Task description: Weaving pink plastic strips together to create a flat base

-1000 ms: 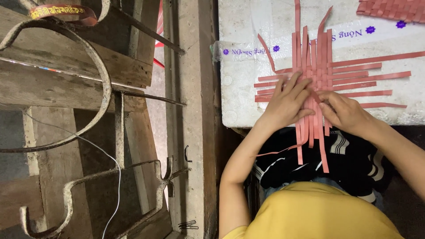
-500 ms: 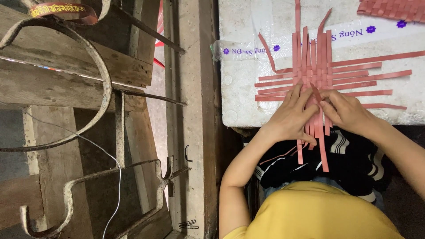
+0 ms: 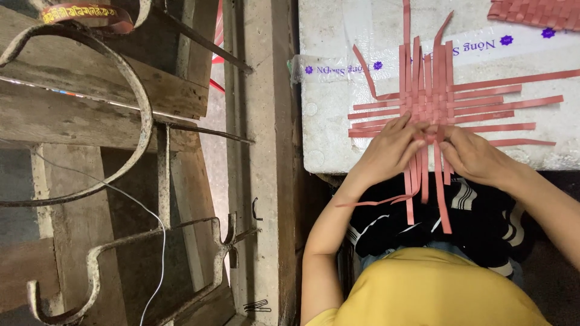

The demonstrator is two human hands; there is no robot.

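Observation:
A half-woven mat of pink strips (image 3: 436,99) lies on a white foam board (image 3: 329,139), its loose ends sticking out on all sides and hanging over the near edge. My left hand (image 3: 391,148) rests flat on the mat's near left part, fingers pressing the strips. My right hand (image 3: 472,154) pinches the near ends of the strips at the board's edge, right beside the left hand's fingertips.
A finished pink woven piece (image 3: 538,12) lies at the board's far right corner. A concrete post (image 3: 261,157) runs down beside the board. To the left stand wooden planks and curved rusty metal bars (image 3: 130,108). Black-and-white cloth (image 3: 483,223) lies on my lap.
Both hands have slid toward me along the mat, from its middle to its near edge, and now work the strip ends there.

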